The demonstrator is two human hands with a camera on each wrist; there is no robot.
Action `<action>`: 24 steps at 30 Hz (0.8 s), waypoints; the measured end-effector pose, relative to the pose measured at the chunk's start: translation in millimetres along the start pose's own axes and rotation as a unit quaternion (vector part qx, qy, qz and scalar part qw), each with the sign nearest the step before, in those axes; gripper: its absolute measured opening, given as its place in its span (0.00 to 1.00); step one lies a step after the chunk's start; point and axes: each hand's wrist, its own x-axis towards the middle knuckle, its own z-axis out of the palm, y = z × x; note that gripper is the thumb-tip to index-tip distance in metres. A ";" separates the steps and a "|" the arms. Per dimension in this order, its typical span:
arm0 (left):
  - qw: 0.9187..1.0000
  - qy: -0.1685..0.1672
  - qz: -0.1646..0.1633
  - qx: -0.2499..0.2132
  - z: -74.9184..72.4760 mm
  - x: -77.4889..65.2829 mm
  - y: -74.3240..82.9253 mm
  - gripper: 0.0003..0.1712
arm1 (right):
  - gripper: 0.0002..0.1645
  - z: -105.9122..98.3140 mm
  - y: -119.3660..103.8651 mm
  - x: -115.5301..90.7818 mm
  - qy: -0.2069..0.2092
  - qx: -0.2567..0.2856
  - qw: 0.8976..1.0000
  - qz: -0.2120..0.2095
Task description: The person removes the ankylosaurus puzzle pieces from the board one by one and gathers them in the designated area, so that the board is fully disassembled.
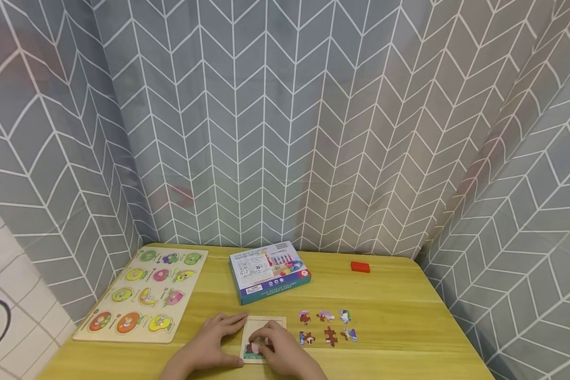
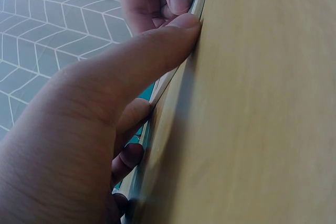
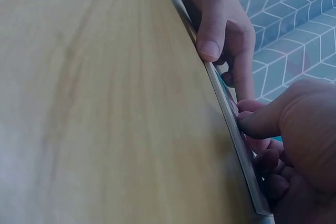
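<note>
A small wooden puzzle tray (image 1: 276, 318) lies near the front of the table, with brown, white and green picture parts inside its lower half. My left hand (image 1: 208, 342) rests along its left side. The thumb touches the near left corner and the other fingers reach the far left one. Over the tray, my right hand (image 1: 286, 350) has bent fingers and pinches a brown and white puzzle piece (image 1: 254, 347), which it partly covers. In the right wrist view, the right fingertips are low at the tray's edge (image 3: 236, 137).
Several loose jigsaw pieces (image 1: 330, 336) lie in two rows right of the tray. Behind stands a puzzle box (image 1: 275, 285). A fruit peg board (image 1: 163, 285) lies at the left, and a red block (image 1: 360, 267) at the back right. A patterned curtain (image 1: 285, 132) surrounds the table.
</note>
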 end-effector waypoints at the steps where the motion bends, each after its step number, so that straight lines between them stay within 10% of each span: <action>1: 1.000 0.000 0.001 0.000 0.0 0.0 -0.1 0.56 | 0.12 0.0 0.3 0.0 0.000 0.003 1.000 0.000; 24: 1.000 0.007 0.012 0.001 -2.9 -0.9 5.5 0.55 | 0.15 4.2 7.6 -0.9 0.009 0.105 0.994 0.015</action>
